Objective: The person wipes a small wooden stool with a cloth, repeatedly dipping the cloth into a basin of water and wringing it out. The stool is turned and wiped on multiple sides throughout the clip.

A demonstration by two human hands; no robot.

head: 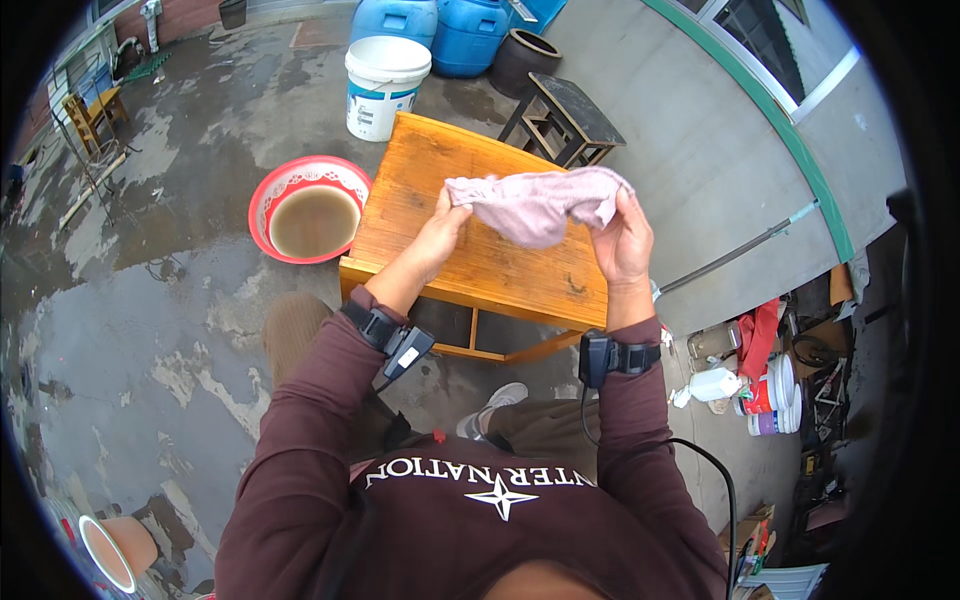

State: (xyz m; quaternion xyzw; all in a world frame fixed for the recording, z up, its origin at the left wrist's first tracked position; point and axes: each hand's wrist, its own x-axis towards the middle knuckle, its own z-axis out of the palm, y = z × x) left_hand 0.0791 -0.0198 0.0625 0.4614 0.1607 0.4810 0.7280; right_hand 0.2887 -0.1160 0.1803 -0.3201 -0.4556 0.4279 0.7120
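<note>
A pale pink cloth is stretched between my two hands above a wooden table. My left hand pinches its left end between thumb and fingers. At the other end, my right hand grips the cloth near its upper right corner. The middle of the cloth sags and is bunched. Beside the table's left edge, a red and white basin stands on the ground with murky brown water in it.
A white bucket, blue plastic barrels, a dark ceramic jar and a black-topped stool stand beyond the table. A grey wall runs along the right. Bottles and tubs lie at lower right. Wet concrete spreads left.
</note>
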